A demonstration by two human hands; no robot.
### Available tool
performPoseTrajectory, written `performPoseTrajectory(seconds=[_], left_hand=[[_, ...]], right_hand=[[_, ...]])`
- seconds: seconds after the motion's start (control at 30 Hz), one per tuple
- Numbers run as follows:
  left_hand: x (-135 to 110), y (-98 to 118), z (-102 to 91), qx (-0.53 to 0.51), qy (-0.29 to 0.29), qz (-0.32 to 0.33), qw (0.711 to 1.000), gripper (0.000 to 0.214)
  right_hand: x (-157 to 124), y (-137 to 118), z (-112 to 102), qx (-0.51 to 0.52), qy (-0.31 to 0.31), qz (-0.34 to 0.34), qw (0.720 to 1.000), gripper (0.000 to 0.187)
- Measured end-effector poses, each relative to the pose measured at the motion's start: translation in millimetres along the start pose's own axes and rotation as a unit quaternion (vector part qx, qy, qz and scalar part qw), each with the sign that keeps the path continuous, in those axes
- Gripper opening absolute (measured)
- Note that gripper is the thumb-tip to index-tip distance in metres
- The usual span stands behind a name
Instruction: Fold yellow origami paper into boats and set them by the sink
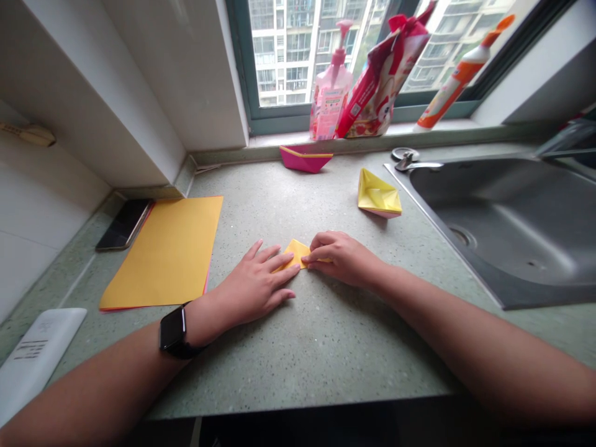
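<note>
A small folded yellow paper [296, 251] lies on the green speckled counter [302, 347]. My left hand [261, 282] rests flat on its left part with fingers stretched out, a black watch on the wrist. My right hand [342, 257] has its fingers curled and pressed on the paper's right edge. A finished yellow paper boat [378, 195] sits further back on the right, and a pink paper boat [305, 159] stands by the window sill.
A stack of yellow sheets [167, 251] lies at left beside a black phone [125, 223]. A white device [35, 354] sits at the near left. The steel sink [512, 217] fills the right. A pink soap bottle [330, 93], red bag [382, 77] and orange bottle [454, 77] stand on the sill.
</note>
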State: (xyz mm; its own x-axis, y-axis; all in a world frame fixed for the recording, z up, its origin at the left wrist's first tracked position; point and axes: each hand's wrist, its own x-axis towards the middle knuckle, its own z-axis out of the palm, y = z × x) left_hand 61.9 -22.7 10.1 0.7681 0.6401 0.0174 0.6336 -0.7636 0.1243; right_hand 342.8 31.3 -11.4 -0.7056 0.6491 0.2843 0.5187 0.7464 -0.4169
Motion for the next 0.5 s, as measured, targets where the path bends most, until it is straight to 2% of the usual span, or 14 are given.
performPoseTrajectory(seconds=[0.17,0.3,0.5], left_hand=[[-3.5,-5.1,-6.8,0.001,0.026,-0.001,1.000,0.032],[-6.6,-6.8,-12.9,-0.004,0.039,-0.012,0.999,0.031],[-8.7,-7.5,-20.8,-0.008,0.022,-0.024,0.999,0.027]], right_hand=[[-0.6,0.9,0.0,0.001,-0.010,0.005,1.000,0.014],[-1.6,3.5,1.6,-0.004,-0.008,-0.003,1.000,0.015],[-2.0,4.3,2.3,0.004,-0.010,-0.004,1.000,0.015]])
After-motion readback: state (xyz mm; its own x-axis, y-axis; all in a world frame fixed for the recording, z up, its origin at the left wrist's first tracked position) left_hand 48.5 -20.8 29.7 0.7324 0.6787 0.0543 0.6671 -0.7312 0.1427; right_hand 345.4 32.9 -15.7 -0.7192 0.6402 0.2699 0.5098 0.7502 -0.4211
